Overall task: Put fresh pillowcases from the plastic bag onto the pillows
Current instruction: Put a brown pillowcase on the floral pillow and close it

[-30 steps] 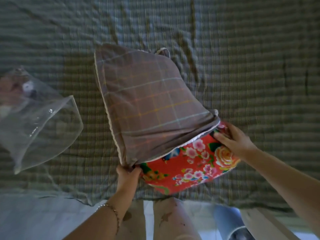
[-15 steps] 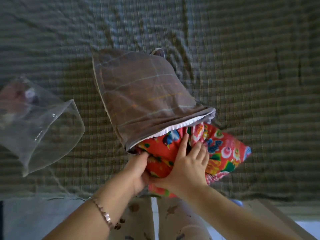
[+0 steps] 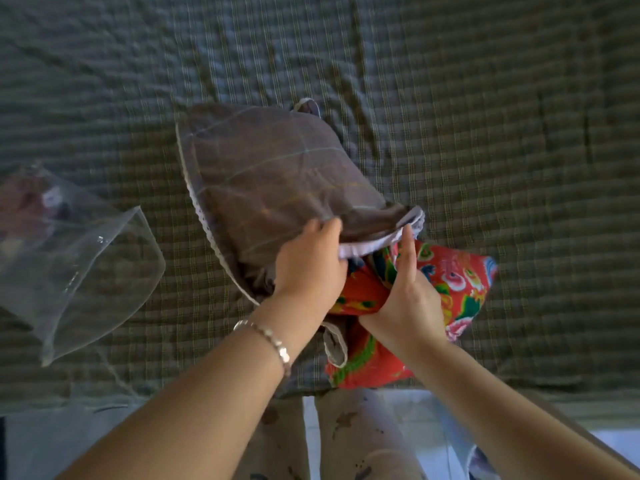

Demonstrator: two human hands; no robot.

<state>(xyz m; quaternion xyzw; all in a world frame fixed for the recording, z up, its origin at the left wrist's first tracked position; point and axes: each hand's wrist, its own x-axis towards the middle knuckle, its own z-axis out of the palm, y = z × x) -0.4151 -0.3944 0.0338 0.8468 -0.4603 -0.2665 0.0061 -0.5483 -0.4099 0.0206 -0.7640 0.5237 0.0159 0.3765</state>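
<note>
A brown checked pillowcase (image 3: 263,174) with a white-lined opening covers the far half of a red floral pillow (image 3: 457,282) lying on the bed. The pillow's near end sticks out toward me. My left hand (image 3: 311,265), with a bracelet at the wrist, grips the pillowcase's open edge from above. My right hand (image 3: 408,296) presses on the red pillow at the opening, fingers reaching under the white hem. A clear plastic bag (image 3: 79,258) lies open at the left with something reddish blurred inside.
A green checked bedspread (image 3: 485,133) covers the whole bed, wrinkled around the pillow. The bed's near edge (image 3: 519,393) runs across the bottom, with my legs and pale floor below it. A loose fabric loop hangs from the pillowcase near my wrists.
My left hand has moved from the pillowcase's lower corner up onto its open edge. My right hand has shifted to the opening's right side, and the pillow's near end has bunched up.
</note>
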